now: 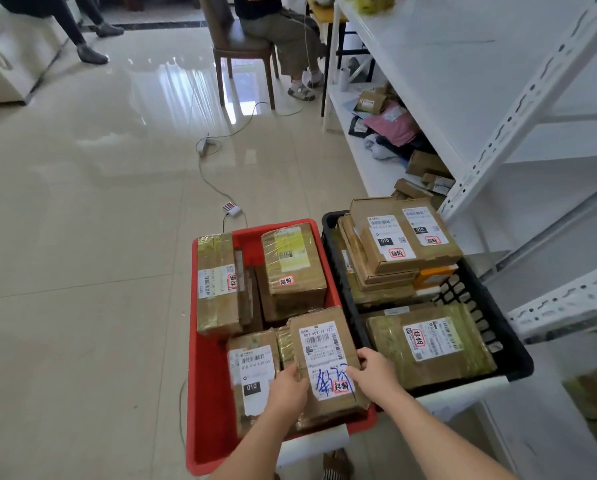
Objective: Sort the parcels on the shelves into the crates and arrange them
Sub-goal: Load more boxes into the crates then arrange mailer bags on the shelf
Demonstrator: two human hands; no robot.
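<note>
A: You're standing on a glossy tiled floor [99, 202] beside white shelves [446, 81], looking down at two crates.

B: Where is the parcel I'm working on?

A: The parcel [324, 358] with the blue scrawl is lying at the near right corner of the red crate [207, 410], directly in front of you. Its long axis is running away from you, leaning slightly left, and it's resting partly on the parcels under it.

B: And my hands?

A: Your left hand [286, 389] is gripping its near left edge, fingers curling round the side. Your right hand [369, 370] is resting on its right edge, fingers bent over the label. Both are equally near, arms reaching forward and down from the bottom of the view.

B: What's around it?

A: The black crate [511, 355] is sitting just beside it on the right, already stacked. More parcels are waiting on the lower shelf.
</note>
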